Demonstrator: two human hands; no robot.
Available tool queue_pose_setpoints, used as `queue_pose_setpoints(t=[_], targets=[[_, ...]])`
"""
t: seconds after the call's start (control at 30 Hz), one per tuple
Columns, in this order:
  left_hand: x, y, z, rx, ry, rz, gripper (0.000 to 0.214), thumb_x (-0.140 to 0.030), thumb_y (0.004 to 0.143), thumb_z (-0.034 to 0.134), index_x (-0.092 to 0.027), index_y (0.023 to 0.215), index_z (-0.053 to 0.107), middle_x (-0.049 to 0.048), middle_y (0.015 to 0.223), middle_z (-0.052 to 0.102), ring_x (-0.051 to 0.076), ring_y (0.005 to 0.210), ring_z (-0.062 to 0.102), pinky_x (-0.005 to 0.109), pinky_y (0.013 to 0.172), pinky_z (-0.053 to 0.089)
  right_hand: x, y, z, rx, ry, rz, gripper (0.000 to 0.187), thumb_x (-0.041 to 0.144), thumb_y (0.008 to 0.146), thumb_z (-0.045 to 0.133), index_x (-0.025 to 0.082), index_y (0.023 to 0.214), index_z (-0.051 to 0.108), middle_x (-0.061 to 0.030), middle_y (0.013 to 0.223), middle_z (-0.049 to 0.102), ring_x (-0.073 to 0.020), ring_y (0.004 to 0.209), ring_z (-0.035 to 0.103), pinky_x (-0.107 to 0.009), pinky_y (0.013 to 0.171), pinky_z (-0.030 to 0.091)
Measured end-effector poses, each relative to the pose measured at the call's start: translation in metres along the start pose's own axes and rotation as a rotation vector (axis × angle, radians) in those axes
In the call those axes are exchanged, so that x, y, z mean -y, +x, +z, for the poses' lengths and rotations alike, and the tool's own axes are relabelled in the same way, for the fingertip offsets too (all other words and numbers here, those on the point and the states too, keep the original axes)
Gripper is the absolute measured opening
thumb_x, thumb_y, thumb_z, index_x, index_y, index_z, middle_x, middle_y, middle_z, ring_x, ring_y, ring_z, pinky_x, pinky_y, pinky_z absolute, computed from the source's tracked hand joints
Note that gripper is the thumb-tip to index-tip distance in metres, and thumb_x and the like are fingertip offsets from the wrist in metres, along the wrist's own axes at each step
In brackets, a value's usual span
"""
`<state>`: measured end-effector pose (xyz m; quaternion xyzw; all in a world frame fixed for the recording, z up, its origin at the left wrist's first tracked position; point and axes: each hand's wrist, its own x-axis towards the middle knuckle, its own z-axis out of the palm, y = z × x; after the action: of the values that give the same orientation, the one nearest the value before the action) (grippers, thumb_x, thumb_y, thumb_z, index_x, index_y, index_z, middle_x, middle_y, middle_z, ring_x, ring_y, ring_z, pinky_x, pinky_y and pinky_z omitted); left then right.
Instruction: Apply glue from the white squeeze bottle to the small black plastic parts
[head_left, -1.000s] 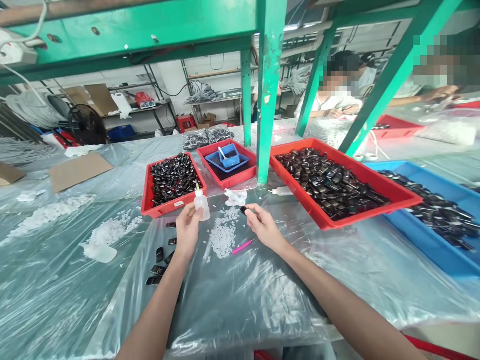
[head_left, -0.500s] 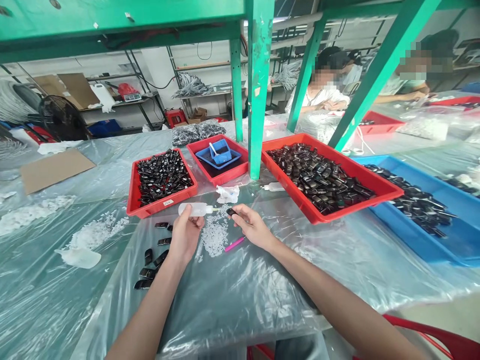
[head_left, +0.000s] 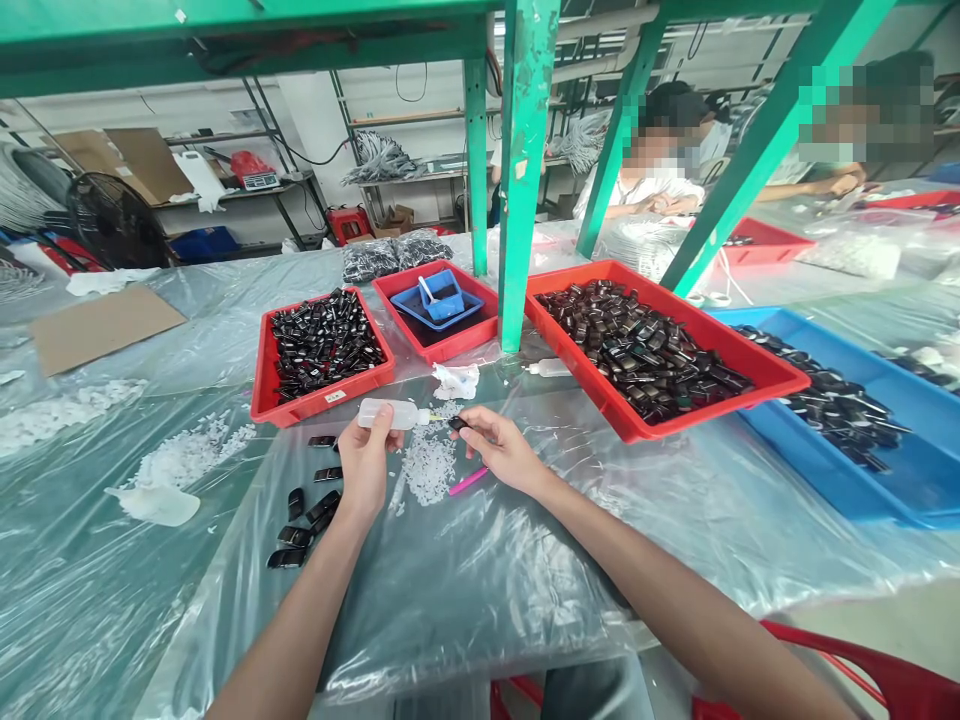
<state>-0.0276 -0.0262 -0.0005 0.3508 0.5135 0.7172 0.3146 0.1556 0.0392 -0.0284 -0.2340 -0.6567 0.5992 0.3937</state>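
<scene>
My left hand [head_left: 366,462] is closed round a small translucent squeeze bottle [head_left: 387,413], held sideways with its nozzle pointing right. The nozzle tip almost touches a small black part [head_left: 457,423] pinched in the fingers of my right hand [head_left: 501,447]. Below the two hands lie a heap of white plastic bits [head_left: 427,466] and a pink stick [head_left: 468,482] on the plastic-covered table. Several loose black parts [head_left: 304,510] lie to the left of my left wrist.
A red tray [head_left: 259,392] of black parts, a red tray [head_left: 450,345] holding a blue dish, a large red tray [head_left: 645,430] and a blue tray [head_left: 885,495] stand behind. A green post [head_left: 521,200] rises mid-table. A second bottle [head_left: 550,368] lies there. People sit opposite.
The bottle went from upright to lying sideways in my left hand. Its nozzle has closed in on the black part in my right hand.
</scene>
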Motion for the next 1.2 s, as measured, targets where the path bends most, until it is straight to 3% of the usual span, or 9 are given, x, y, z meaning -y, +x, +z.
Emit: queue_pose_setpoints(t=[0.4,0.77,1.2], targets=[[0.001,0.004,-0.007,0.080,0.180,0.115,0.040,-0.054,0.084,0.068,-0.014,0.082,0.068,-0.0007,0.059,0.055,0.010,0.053,0.045,0.023,0.053,0.037,0.000,-0.003,-0.001,0.063,-0.062,0.020,0.030,0.046,0.092,0.061,0.019,0.105,0.063,-0.0043,0.089,0.069,-0.0113,0.059,0.055,-0.027,0.061,0.049],[0.011,0.009,-0.012,0.081,0.083,0.019,0.040,-0.053,0.080,0.072,-0.014,0.076,0.066,-0.0006,0.058,0.056,0.010,0.051,0.046,0.023,0.052,0.036,0.003,-0.003,0.001,0.075,-0.024,0.054,0.034,0.047,0.090,0.065,0.017,0.105,0.066,-0.0041,0.086,0.070,-0.0105,0.056,0.055,-0.027,0.058,0.048],[0.006,0.007,-0.011,0.074,0.098,0.018,0.039,-0.052,0.079,0.073,-0.013,0.077,0.067,0.0010,0.060,0.059,0.010,0.049,0.046,0.024,0.050,0.036,0.005,-0.005,0.002,0.078,-0.003,0.056,0.031,0.046,0.090,0.065,0.018,0.104,0.067,-0.0036,0.085,0.070,-0.0103,0.056,0.055,-0.026,0.058,0.049]])
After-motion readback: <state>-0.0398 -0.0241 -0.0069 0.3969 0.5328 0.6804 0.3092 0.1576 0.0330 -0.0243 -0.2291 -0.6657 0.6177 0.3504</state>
